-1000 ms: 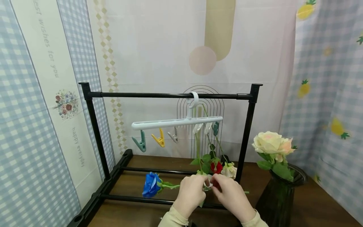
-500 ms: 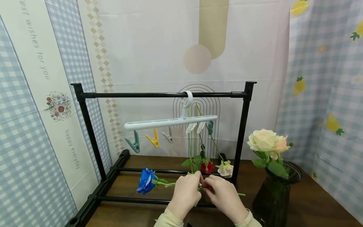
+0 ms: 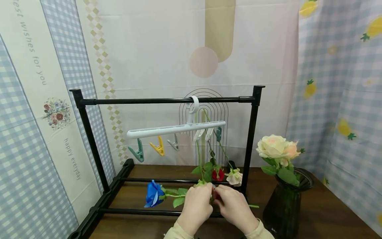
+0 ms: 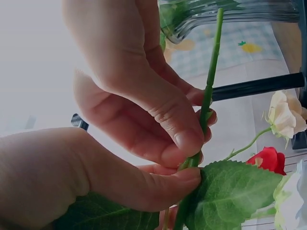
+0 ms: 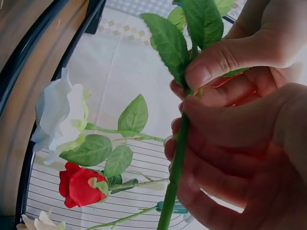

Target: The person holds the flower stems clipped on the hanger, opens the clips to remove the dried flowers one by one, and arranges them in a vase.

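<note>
A blue artificial rose (image 3: 154, 194) lies sideways in front of the rack, its bloom pointing left. My left hand (image 3: 198, 204) pinches its green stem (image 4: 211, 72) between thumb and fingers, beside a serrated leaf (image 4: 235, 191). Right next to it, my right hand (image 3: 234, 205) pinches the same stem closer to the cut end, the two thumbs nearly touching. A thin yellowish strand (image 5: 200, 92) shows by the stem at the left fingertips; its kind is unclear. In the head view the hands hide the middle of the stem.
On a black rack (image 3: 143, 101) hangs a pale hanger (image 3: 176, 128) with several clips. Clipped upside down on its right are a red rose (image 3: 218, 175), a cream rose (image 3: 234, 177) and a white rose (image 5: 62, 117). A dark glass vase (image 3: 282, 209) with cream flowers stands right.
The head view has shifted, so the scene slides left. More leaves of the blue rose show beside my left hand. Both hands stay together on the stem.
</note>
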Action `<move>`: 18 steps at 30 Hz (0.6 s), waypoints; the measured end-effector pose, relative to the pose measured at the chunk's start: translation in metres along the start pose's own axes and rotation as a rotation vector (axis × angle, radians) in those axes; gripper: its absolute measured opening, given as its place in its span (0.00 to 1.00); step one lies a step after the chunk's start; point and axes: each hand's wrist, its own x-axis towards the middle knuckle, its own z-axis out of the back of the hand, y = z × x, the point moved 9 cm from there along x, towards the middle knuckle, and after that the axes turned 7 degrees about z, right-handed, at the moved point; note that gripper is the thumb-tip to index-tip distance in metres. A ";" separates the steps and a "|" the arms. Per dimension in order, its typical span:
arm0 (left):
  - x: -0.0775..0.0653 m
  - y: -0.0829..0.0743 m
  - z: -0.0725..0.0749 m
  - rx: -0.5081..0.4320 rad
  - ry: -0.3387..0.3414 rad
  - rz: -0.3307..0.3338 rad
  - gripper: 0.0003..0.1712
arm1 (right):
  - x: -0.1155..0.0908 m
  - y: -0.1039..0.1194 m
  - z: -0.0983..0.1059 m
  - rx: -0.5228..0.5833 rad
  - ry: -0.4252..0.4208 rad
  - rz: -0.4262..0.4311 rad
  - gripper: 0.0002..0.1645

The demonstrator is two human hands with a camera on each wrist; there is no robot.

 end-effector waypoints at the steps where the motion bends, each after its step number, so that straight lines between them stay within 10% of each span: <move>1: 0.000 -0.001 -0.001 0.008 0.006 -0.004 0.15 | -0.001 0.000 0.000 -0.005 -0.001 -0.001 0.17; 13: -0.004 -0.006 -0.004 -0.030 0.021 -0.027 0.13 | -0.004 -0.003 -0.002 -0.047 0.037 0.008 0.18; 18: -0.010 -0.016 0.012 -0.155 0.009 -0.068 0.29 | -0.003 -0.012 0.003 -0.043 0.038 -0.009 0.16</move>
